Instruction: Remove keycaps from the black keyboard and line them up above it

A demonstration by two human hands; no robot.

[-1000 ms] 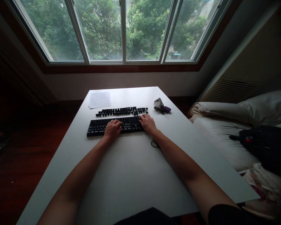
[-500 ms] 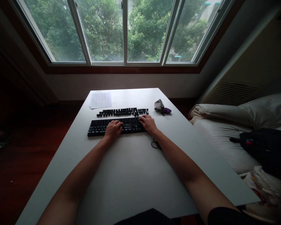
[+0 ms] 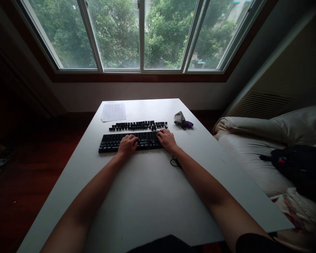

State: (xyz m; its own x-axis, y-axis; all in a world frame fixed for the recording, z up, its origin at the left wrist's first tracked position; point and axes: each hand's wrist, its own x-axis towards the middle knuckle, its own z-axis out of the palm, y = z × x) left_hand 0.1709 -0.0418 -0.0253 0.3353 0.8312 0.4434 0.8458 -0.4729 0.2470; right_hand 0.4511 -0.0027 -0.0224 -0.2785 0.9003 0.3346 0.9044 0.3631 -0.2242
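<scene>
"Where is the keyboard [image 3: 146, 142] sitting?"

"It's lying on the white table [image 3: 147, 196], stretching crosswise in front of the person."

"What is the left hand [image 3: 126, 144] doing?"

"It's resting over the keyboard's middle. Its fingers are bending loosely, with the thumb pointing right; I can't tell whether they're gripping anything."

"And the right hand [image 3: 167, 139]?"

"It's covering the keyboard's right end, its fingers curling partway inward. Whether they're holding something, I can't tell at this size."

"What is lying nearby?"

"Loose black keys [image 3: 137, 125] are standing in uneven rows just beyond the keyboard. A sheet of paper [image 3: 114, 112] is lying past them on the left, and a grey and purple bundle [image 3: 182, 122] is sitting to their right. A dark cord [image 3: 172, 163] is looping beside the right forearm."
</scene>
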